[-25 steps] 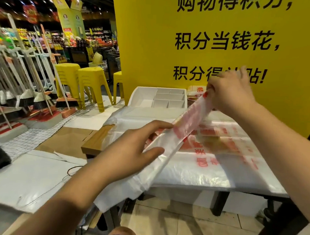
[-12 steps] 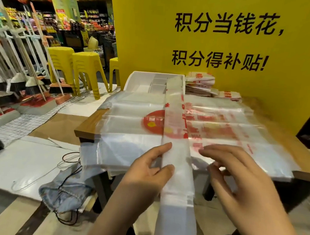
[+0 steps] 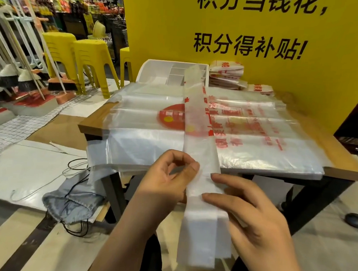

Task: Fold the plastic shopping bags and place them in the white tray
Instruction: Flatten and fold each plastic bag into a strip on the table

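**Long strip laid out, both hands on it at the table's edge**

Here is the picture: one plastic bag, folded lengthwise into a narrow strip [image 3: 198, 124], runs straight down the middle of the scene. Its far end lies over the compartments of the white tray [image 3: 148, 69] at the back of the wooden table [image 3: 345, 168]. Its middle crosses the stack of flat bags [image 3: 257, 153] with their red print, and its near end hangs off the front edge, drooping down in front of the person.

The left hand [image 3: 168, 177] is at the strip's left edge just past the table's rim, fingers curled in tight, thumb and forefinger pinching the plastic. The right hand [image 3: 253, 214] comes in from the other side, fingers [image 3: 214, 176] stretched out fairly straight and lying on the strip's right edge. Whether its thumb is tucked underneath cannot be told.

Beside the tray, against the yellow board [image 3: 266, 25], sits a pile of folded bags [image 3: 226, 75]. Off to the left stand yellow stools [image 3: 90, 53] and a rack of brooms [image 3: 29, 78], and a denim bag [image 3: 71, 204] lies on the floor by the table leg.
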The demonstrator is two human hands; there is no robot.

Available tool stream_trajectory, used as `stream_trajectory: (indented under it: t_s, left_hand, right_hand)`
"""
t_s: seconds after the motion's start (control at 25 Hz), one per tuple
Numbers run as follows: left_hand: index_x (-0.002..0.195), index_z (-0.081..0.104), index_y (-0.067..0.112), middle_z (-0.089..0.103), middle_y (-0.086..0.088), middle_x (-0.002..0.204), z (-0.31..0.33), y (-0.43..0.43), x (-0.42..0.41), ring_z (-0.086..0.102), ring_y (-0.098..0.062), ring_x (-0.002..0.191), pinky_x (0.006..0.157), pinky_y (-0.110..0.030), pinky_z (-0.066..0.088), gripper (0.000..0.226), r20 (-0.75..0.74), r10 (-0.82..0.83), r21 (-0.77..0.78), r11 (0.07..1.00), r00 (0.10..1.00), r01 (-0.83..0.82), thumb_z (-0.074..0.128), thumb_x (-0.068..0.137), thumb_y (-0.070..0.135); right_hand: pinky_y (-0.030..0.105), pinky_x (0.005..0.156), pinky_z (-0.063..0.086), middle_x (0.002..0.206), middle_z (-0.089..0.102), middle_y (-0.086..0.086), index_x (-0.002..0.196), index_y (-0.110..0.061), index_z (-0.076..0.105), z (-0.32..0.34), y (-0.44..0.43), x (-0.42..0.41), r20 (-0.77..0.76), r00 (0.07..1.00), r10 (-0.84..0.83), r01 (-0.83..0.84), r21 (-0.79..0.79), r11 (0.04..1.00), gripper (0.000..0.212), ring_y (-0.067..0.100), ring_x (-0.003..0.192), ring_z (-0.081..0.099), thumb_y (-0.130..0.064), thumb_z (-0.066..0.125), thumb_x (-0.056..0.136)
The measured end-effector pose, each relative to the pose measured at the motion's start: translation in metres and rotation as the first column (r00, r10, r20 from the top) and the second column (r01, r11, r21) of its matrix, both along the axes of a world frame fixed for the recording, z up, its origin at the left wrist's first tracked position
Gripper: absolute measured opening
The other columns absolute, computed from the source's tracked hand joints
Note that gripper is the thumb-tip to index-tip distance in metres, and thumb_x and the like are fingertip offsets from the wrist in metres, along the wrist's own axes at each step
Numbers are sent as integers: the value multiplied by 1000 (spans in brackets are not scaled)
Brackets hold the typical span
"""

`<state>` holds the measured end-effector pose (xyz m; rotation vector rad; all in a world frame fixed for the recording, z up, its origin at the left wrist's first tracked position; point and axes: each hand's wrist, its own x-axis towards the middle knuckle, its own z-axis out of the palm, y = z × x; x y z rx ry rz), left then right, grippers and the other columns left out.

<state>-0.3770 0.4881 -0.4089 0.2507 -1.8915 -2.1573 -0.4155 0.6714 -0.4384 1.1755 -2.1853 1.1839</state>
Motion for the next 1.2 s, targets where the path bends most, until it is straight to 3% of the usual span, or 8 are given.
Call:
stream_trajectory:
  t_s: [0.16, 0.28, 0.4, 0.64, 0.76, 0.96, 1.08, 1.2]
  left_hand:
    - [94, 72, 25, 74, 2, 97, -3, -17, 20, 70, -18, 69, 59, -20, 51, 21, 70, -229, -27, 972, 971, 231, 53, 98, 16]
    - [104, 68, 34, 72, 1, 104, -15, -27, 29, 71, -22, 90, 74, -31, 57, 16, 59, -362, -181, 913, 930, 367, 69, 92, 23]
    - [99, 70, 22, 72, -8, 94, -19, -17, 24, 71, -25, 97, 66, -37, 60, 14, 48, -220, -122, 967, 974, 224, 76, 87, 24]
    - [95, 62, 6, 67, -6, 75, -19, 8, 14, 70, -23, 71, 53, -38, 60, 14, 20, 36, -83, 996, 999, -34, 73, 88, 12]
    - [97, 57, 6, 64, -4, 72, -19, 13, 12, 66, -20, 63, 51, -39, 59, 16, -4, 99, -66, 993, 995, -99, 71, 89, 9]
    - [100, 58, 11, 63, -2, 74, -23, 14, 11, 63, -17, 61, 54, -42, 60, 11, -15, 139, -79, 987, 990, -139, 66, 94, 9]
    - [98, 59, 24, 61, -1, 73, -27, 15, 9, 59, -16, 60, 55, -42, 60, 12, -51, 143, -139, 979, 988, -148, 63, 96, 13]
    - [93, 57, 35, 58, 3, 68, -29, 18, 8, 55, -17, 57, 55, -45, 59, 13, -84, 132, -209, 967, 988, -147, 60, 98, 22]
  right_hand:
    - [9, 81, 45, 120, 60, -13, 90, -29, 73, 1, -11, 4, 261, 965, 27, 20, -175, 984, 8, 7, 108, 63, -24, 68, 87]
    - [10, 72, 45, 107, 60, -12, 80, -27, 73, 2, -25, 6, 398, 915, -69, 173, -233, 957, 17, 11, 101, 63, -38, 66, 93]
    - [14, 70, 46, 106, 58, -13, 68, -24, 70, 3, -39, 7, 474, 868, -149, 303, -268, 915, 33, 10, 100, 61, -50, 66, 90]
    - [6, 67, 39, 107, 53, -16, 55, -12, 60, 4, -52, 7, 559, 784, -271, 462, -233, 856, 42, 0, 97, 56, -39, 69, 86]
    - [12, 65, 43, 91, 56, -13, 67, -23, 61, 3, -53, 6, 555, 782, -283, 477, -240, 845, 30, 8, 80, 61, -44, 71, 85]
    - [51, 63, 56, 77, 62, -6, 110, -51, 52, 7, -45, 16, 627, 768, -131, 360, -252, 898, 28, 16, 61, 63, -54, 61, 84]
    - [54, 58, 56, 62, 54, -2, 118, -55, 49, 7, -43, 18, 658, 752, -30, 272, -269, 924, 33, 20, 56, 59, -45, 59, 89]
    - [38, 53, 54, 60, 50, -5, 119, -50, 53, 3, -46, 18, 703, 706, 84, 253, -361, 897, 36, 14, 57, 57, -25, 58, 95]
